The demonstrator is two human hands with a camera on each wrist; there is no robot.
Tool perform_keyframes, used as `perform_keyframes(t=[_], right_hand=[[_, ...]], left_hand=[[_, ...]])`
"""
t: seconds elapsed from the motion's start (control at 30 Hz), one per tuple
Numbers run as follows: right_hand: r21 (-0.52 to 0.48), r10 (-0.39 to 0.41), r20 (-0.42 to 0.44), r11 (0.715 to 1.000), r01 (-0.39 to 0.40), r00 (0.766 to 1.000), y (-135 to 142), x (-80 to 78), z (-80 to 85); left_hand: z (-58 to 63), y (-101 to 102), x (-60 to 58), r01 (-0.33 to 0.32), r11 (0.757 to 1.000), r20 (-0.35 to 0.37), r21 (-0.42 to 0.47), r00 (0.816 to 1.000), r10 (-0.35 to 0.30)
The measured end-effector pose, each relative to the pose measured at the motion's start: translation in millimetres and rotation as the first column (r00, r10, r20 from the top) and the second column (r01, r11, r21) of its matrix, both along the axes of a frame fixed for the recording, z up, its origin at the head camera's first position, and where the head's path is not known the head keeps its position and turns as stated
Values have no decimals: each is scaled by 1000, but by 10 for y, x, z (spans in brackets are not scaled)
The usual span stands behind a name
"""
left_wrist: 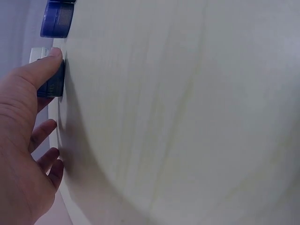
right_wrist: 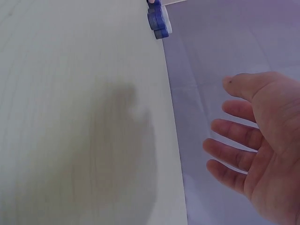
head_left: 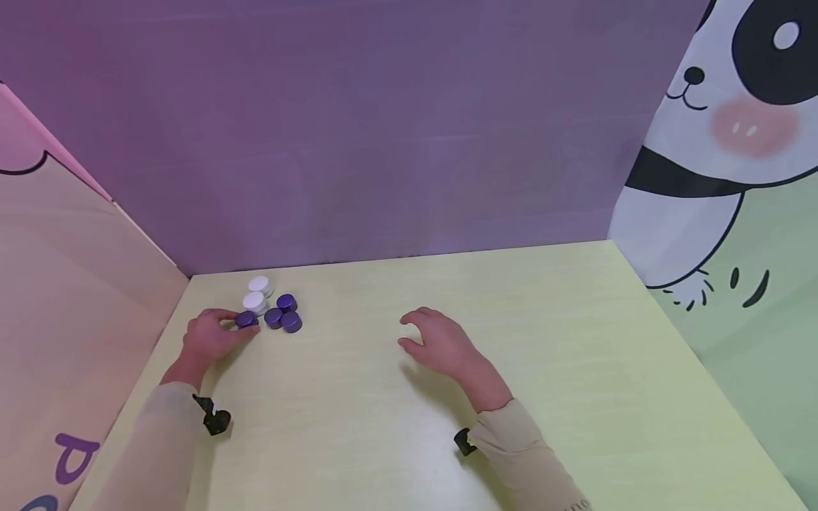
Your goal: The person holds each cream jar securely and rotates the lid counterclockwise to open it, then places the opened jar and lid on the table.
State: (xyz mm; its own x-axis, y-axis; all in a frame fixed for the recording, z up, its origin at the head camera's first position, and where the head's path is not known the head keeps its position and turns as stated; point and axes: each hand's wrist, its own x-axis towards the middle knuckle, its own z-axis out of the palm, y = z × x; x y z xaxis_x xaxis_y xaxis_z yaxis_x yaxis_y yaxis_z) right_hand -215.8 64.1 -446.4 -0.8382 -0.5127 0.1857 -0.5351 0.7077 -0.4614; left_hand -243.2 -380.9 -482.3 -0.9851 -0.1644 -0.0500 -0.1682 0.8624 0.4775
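At the table's far left, my left hand (head_left: 214,333) pinches a small round purple jar (head_left: 246,320) between thumb and fingers. In the left wrist view the thumb lies across this jar (left_wrist: 56,80), its other fingers loosely bent. Right of it, three more purple jars (head_left: 273,317) stand in a tight cluster. Just behind are two white round jars (head_left: 255,303), one in front of the other. My right hand (head_left: 441,341) hovers over the middle of the table, thumb and fingers apart and holding nothing.
The pale wooden table (head_left: 358,397) meets a purple back wall (head_left: 396,128). A pink panel (head_left: 83,284) stands along the left side, close to the left hand. On the right is a green panel with a panda print (head_left: 754,234). Both wrists wear a black strap mount (head_left: 216,421).
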Motion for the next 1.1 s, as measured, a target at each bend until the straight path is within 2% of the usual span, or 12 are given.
perform_keyframes(t=[0.23, 0.53, 0.7, 0.87, 0.97, 1.1], right_hand=[[1, 30, 24, 1000, -30, 999, -114, -35, 64], [8, 46, 35, 999, -47, 998, -140, -42, 103], [13, 49, 24, 999, -49, 999, -135, -65, 126], [0, 45, 19, 999, -45, 999, -115, -64, 153], [-9, 47, 26, 999, -47, 999, -100, -46, 164], [-27, 44, 30, 999, -44, 999, -70, -18, 188]], left_hand=[[26, 14, 48, -30, 998, 17, 61, 999, 29], [68, 116, 159, 11, 989, -25, 150, 1000, -7], [103, 244, 196, 66, 985, -121, 159, 992, -47], [154, 435, 243, 136, 981, -244, 140, 965, -99], [192, 548, 278, 161, 978, -290, 134, 950, -117], [242, 694, 308, 188, 974, -313, 123, 939, -142]])
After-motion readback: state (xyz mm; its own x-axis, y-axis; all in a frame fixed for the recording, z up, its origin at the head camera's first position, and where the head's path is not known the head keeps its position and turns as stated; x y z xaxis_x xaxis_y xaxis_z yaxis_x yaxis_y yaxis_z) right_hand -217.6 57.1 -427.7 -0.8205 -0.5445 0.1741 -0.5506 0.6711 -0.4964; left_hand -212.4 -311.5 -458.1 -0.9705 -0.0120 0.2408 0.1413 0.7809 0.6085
